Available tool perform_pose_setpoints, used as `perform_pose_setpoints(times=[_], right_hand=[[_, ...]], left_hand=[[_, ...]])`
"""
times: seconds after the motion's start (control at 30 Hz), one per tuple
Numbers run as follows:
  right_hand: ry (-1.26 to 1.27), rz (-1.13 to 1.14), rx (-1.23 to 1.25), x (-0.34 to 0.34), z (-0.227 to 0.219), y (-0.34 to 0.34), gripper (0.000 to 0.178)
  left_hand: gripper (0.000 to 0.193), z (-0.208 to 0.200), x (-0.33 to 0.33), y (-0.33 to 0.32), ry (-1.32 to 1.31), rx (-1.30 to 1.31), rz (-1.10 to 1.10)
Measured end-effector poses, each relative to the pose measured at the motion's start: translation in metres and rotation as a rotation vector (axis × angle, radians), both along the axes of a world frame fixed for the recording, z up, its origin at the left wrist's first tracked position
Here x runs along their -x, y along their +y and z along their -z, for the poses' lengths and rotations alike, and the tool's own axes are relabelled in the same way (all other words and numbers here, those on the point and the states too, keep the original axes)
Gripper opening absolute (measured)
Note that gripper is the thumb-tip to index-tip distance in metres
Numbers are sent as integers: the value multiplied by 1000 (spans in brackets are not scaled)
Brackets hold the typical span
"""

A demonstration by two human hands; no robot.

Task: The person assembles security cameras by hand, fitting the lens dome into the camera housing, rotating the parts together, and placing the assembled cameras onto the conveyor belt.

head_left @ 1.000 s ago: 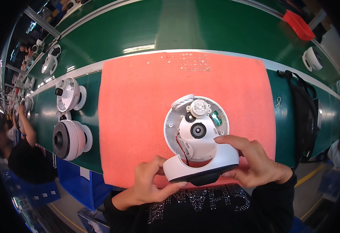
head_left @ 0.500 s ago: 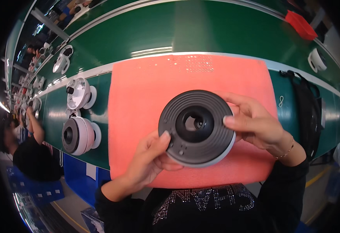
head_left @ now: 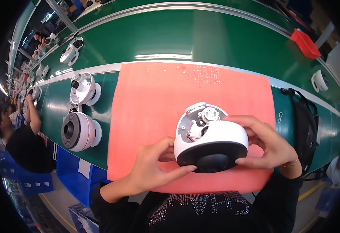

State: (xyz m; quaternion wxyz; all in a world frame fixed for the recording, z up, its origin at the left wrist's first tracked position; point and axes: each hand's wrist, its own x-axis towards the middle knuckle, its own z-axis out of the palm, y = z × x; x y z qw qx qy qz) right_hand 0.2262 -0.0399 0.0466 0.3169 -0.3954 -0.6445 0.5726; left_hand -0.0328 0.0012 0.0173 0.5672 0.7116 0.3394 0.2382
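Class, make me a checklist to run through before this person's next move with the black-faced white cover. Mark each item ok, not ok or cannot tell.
1. Left hand on the black-faced white cover: ok, thumb at the lower front edge, fingers at the side.
2. Right hand on it: ok, thumb on the front, fingers toward the back.
3. Cover seated flush on the white housing: not ok, it tilts toward the person and the inside shows.
4. Wires free of the rim: cannot tell, the cover hides most of them.
5. Small metal pieces away from the work: ok, at the far edge of the pink mat.
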Motion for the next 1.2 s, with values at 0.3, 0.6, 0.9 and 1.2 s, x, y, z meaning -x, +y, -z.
perform_pose_setpoints(times=[0.3,0.6,0.9,1.2], right_hand=[[-288,347,-40,10,12,24,22],[-641,322,-339,12,20,47,39],[-574,317,-206,14,16,38,37],[-733,319,-335,10,26,46,35]], left_hand=[[33,-6,-4,28,262,-270,27],[32,2,-7,63,391,-271,229],[36,-13,-6,67,470,-231,270],[41,-9,-15,81,446,-63,266]])
